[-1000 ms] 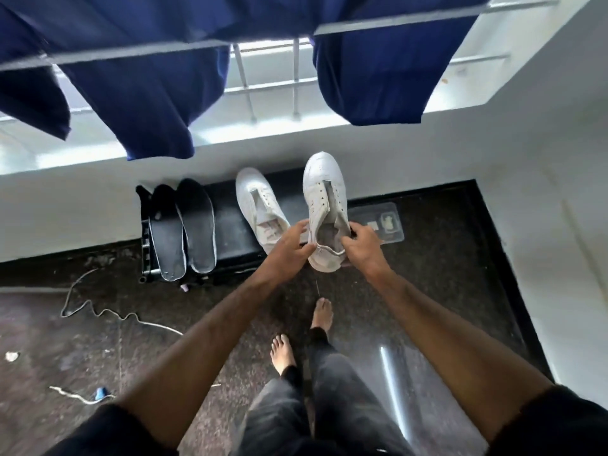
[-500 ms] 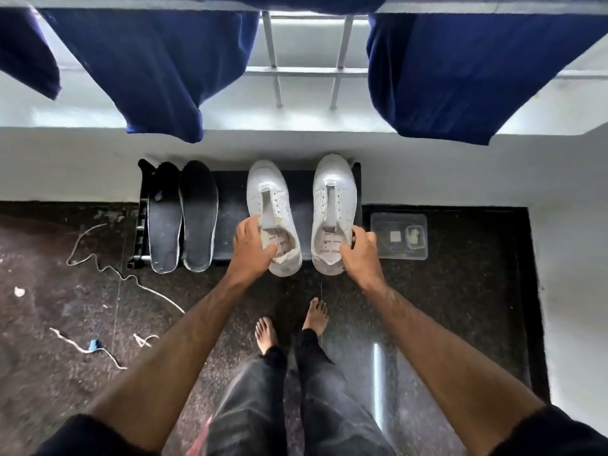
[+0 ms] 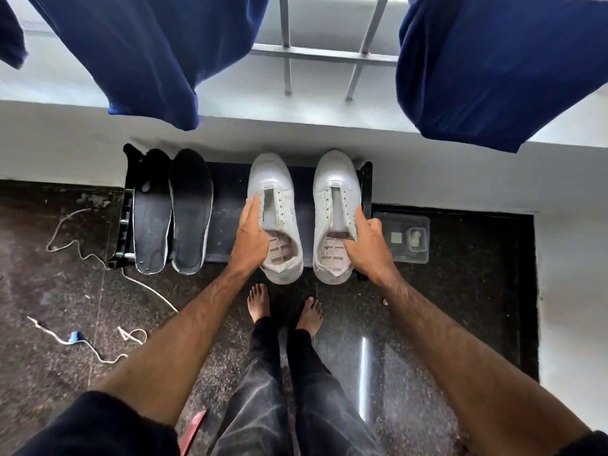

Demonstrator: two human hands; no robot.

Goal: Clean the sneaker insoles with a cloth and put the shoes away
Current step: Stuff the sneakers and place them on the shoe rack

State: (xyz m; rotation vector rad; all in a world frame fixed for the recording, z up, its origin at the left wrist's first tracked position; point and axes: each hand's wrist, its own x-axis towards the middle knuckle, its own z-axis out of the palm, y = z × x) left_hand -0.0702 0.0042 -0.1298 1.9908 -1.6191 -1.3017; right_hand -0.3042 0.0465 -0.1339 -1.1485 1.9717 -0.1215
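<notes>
Setting both sneakers square on the rack

Your left hand (image 3: 251,235) lies with straight fingers along the left sneaker (image 3: 274,218); your right hand (image 3: 368,241) curls round the right sneaker (image 3: 335,215) at its collar. Both sit on the black rack (image 3: 227,225), heels over its near edge, so nudge them farther back, toes level. Count: two sneakers, two dark insoles (image 3: 172,212) left of them on the rack, no cloth in sight.

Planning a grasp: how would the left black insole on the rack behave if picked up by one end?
The left black insole looks thin and flat, so it is probably light and would droop. Its curled, frayed heel edge suggests soft foam. It overhangs the rack, so a push might slide it off.
</notes>
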